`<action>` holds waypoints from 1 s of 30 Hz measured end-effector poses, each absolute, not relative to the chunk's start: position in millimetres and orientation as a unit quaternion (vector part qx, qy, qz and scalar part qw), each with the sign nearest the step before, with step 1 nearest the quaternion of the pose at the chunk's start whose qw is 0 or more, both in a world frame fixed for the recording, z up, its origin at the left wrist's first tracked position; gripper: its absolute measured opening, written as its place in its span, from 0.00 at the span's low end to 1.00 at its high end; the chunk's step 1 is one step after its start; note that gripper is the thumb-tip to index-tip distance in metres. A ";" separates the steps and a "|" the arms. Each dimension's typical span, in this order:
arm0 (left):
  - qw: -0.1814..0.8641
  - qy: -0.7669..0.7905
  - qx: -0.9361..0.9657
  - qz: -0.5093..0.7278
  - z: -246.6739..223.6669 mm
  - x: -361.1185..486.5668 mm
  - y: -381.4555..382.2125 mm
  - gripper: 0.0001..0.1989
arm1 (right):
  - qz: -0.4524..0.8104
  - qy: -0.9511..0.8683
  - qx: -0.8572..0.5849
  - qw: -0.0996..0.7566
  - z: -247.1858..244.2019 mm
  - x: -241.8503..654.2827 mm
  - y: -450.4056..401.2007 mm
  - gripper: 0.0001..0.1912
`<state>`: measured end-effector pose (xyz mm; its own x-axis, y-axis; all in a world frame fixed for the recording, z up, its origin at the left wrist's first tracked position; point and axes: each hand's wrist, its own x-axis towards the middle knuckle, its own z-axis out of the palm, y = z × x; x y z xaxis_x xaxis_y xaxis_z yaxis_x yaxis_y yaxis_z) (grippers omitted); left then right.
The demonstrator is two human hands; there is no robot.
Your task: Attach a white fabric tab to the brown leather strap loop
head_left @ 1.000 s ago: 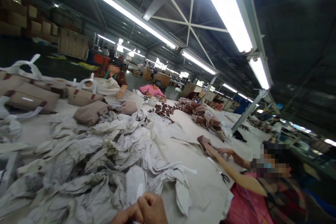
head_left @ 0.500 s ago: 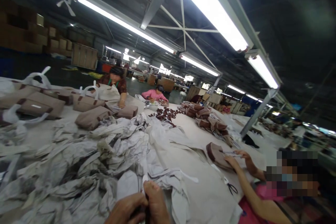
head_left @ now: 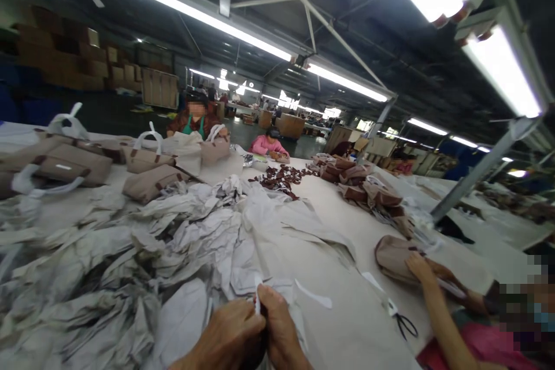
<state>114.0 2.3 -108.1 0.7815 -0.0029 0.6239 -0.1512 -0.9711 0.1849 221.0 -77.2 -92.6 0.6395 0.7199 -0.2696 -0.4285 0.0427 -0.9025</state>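
In the head view my left hand (head_left: 232, 329) and my right hand (head_left: 280, 321) meet at the bottom middle. Both are closed in a pinch on a narrow white strip (head_left: 258, 296), whose tip sticks up between the thumbs. Its lower part is hidden by my fingers, and something dark shows below them. A big heap of crumpled whitish sheets (head_left: 108, 260) lies left of and beyond my hands. Just past my right hand rests a loose curved white strip (head_left: 313, 295) on the pale table (head_left: 359, 324).
Taupe handbags (head_left: 73, 162) with white-wrapped handles stand at the left. Brown pieces (head_left: 284, 179) lie mid-table, with piled bags (head_left: 368, 185) beyond. A co-worker's hand (head_left: 418, 269) touches a bag (head_left: 392, 254) at right, near black-handled scissors (head_left: 405, 324). Two people sit across the table.
The view has swung, shifting most things. My hands stay together on the strip. Across the table, a co-worker has raised a taupe bag upright. The right-hand co-worker's hands have moved over their bag.
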 end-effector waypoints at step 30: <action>0.148 0.313 0.926 0.153 -178.2 158.5 60.5 0.19 | 0.218 -0.021 -0.688 0.692 -141.1 566.3 -104.3 0.19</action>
